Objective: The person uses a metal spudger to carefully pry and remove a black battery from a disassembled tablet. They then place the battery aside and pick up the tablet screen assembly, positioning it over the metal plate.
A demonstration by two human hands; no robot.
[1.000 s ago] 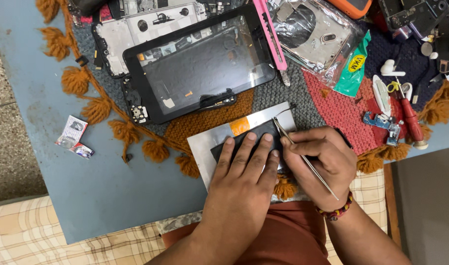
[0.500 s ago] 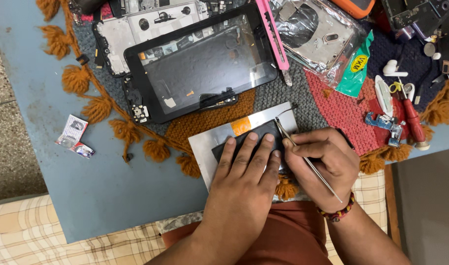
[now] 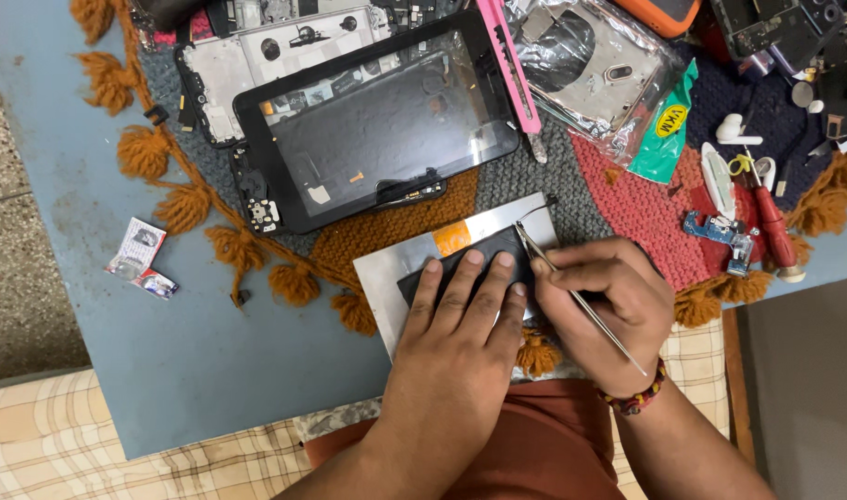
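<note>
Black and flat, the small panel (image 3: 470, 264) lies on a silver plate (image 3: 386, 278) at the tabletop's (image 3: 164, 370) near edge. The left hand (image 3: 460, 333) presses it with spread fingers, seemingly to steady it, gripping nothing. The right hand (image 3: 608, 310) pinches thin metal tweezers (image 3: 571, 292), tips at the panel's corner. Beyond lies an opened tablet (image 3: 377, 130) on a knitted mat (image 3: 627, 194).

- The tweezers (image 3: 581, 301) look like thin, shiny metal.
- The plate (image 3: 386, 278) under them is smooth, brushed silver metal.
- The dark slab (image 3: 483, 255) on that plate is matt black.
- The tablet screen (image 3: 386, 125) above the plate is glossy glass.
- The mat (image 3: 646, 199) is rough knitted wool.
- The table (image 3: 118, 370) is dull, scuffed blue.
</note>
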